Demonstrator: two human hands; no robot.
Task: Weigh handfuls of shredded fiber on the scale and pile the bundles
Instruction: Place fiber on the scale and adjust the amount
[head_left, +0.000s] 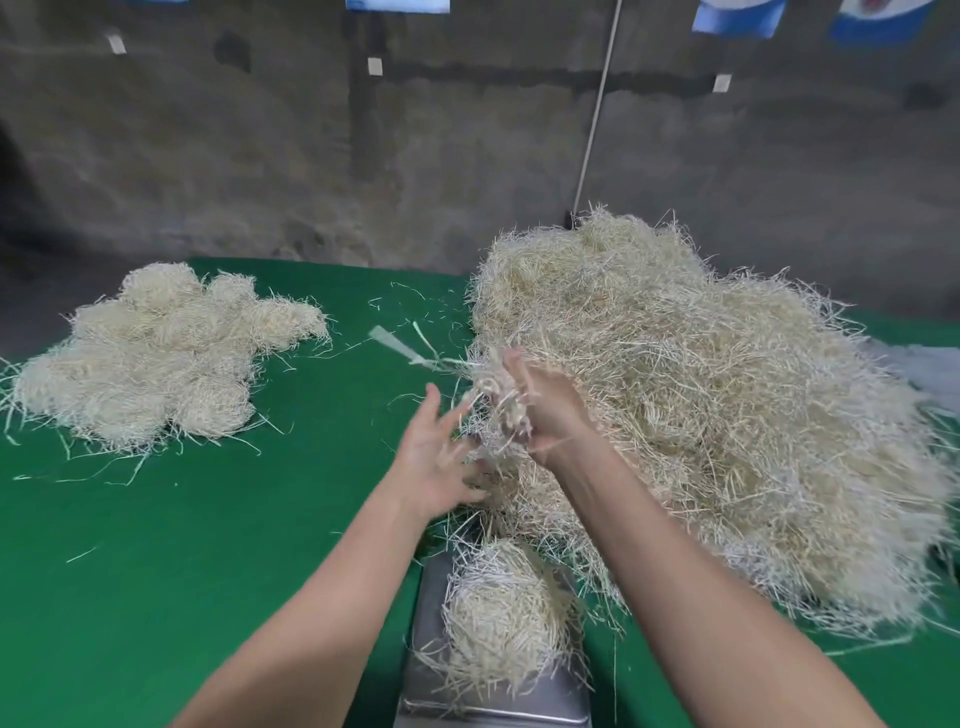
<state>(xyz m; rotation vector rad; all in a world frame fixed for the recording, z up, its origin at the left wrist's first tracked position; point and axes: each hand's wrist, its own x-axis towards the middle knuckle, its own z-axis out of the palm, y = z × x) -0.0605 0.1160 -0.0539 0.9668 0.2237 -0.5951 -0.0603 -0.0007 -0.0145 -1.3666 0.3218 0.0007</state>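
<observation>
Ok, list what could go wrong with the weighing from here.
The big heap spills against the scale tray, so its strands may lean on it and skew the reading. Loose fiber between the left hand and right hand could drop onto the bundle on the tray.

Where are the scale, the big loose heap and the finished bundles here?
scale (428, 618), head view, bare metal at the pan's left side.
big loose heap (701, 389), head view, middle of the mound.
finished bundles (156, 358), head view, centre of the left pile.
</observation>
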